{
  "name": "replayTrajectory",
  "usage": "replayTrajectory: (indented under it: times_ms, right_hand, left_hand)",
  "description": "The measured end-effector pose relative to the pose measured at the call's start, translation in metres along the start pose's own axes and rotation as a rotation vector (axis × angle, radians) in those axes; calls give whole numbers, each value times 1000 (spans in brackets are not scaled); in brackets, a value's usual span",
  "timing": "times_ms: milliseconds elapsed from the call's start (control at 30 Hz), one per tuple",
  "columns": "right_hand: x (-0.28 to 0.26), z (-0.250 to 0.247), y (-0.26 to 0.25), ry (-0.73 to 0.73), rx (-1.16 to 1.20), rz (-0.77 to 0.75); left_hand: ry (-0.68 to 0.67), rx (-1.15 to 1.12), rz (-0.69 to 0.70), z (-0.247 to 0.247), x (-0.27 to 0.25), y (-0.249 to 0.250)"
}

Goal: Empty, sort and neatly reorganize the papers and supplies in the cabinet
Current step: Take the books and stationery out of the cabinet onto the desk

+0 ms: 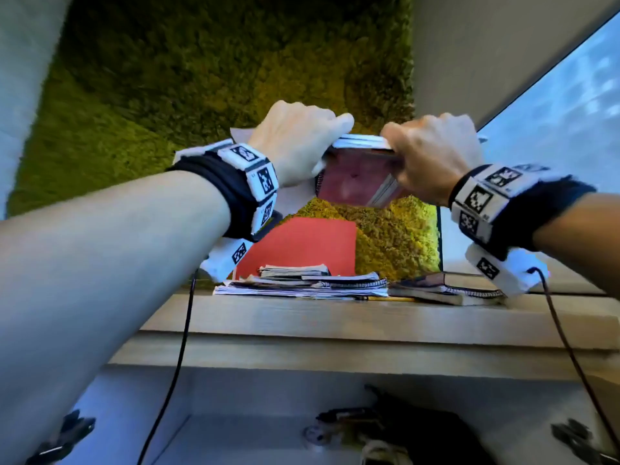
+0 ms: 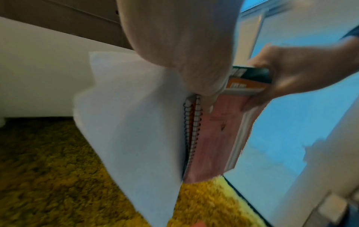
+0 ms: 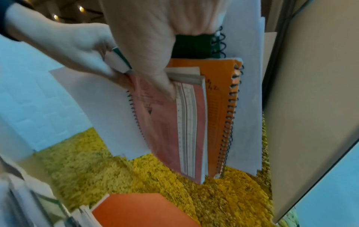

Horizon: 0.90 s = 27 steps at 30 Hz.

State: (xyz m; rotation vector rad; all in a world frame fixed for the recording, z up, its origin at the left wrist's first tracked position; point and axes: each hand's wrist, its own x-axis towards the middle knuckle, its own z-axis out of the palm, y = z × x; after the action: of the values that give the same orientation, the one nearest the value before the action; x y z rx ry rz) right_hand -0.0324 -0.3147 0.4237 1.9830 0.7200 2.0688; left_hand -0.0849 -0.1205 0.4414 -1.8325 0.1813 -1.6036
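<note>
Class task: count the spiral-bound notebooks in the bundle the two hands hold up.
3: a pink notebook in front, an orange notebook behind it, and a dark green notebook at the back. Loose sheets may hide more.

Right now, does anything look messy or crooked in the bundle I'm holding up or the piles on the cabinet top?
Yes. The held bundle is uneven: white sheets fan out past the spiral notebooks, and the orange notebook sits offset behind the pink book. On the cabinet top, the paper pile has ragged, unaligned edges.

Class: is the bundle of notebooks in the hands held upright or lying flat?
Upright: the bundle of notebooks hangs on edge, gripped along its top by both hands.
</note>
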Motion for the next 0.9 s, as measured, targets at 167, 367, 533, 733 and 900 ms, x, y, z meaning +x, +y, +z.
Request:
replayTrajectory:
  times_ms: [167, 367, 533, 733, 900]
  right_hand:
    - [-2, 67, -12, -365, -19, 36]
    - [-14, 102, -27, -735, -110, 107]
    - [-45, 100, -38, -796, 15, 21]
    - [-86, 82, -31, -776, 176, 19]
    - [-123, 57, -20, -634, 334, 17]
  left_hand:
    - [-296, 105, 25, 53, 9, 29]
    - [-792, -142, -140, 92, -8, 48]
    - [-902, -370, -204, 83, -26, 61]
    - [-913, -450, -180, 70, -40, 87]
    - [-755, -379, -124, 55, -53, 116]
